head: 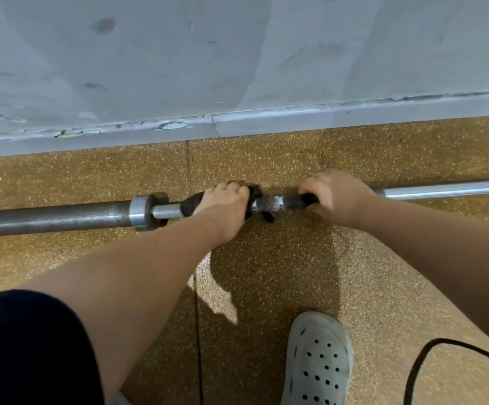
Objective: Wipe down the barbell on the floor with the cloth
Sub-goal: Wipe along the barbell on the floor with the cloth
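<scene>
A steel barbell (447, 190) lies on the floor, running left to right along the wall. Its thick sleeve (47, 219) and collar (139, 212) are on the left. My left hand (225, 209) is closed around the shaft just right of the collar, with a black cloth (190, 205) wrapped under it. A short bare stretch of knurled shaft (268, 204) shows between my hands. My right hand (336, 197) is closed over the shaft too, and more black cloth (304, 198) pokes out from its left side.
A pale grey wall (237, 54) with a skirting strip stands right behind the bar. The floor (295, 273) is speckled tan. My foot in a grey perforated clog (317, 361) is at the bottom, and a black cable (430, 355) curves at the lower right.
</scene>
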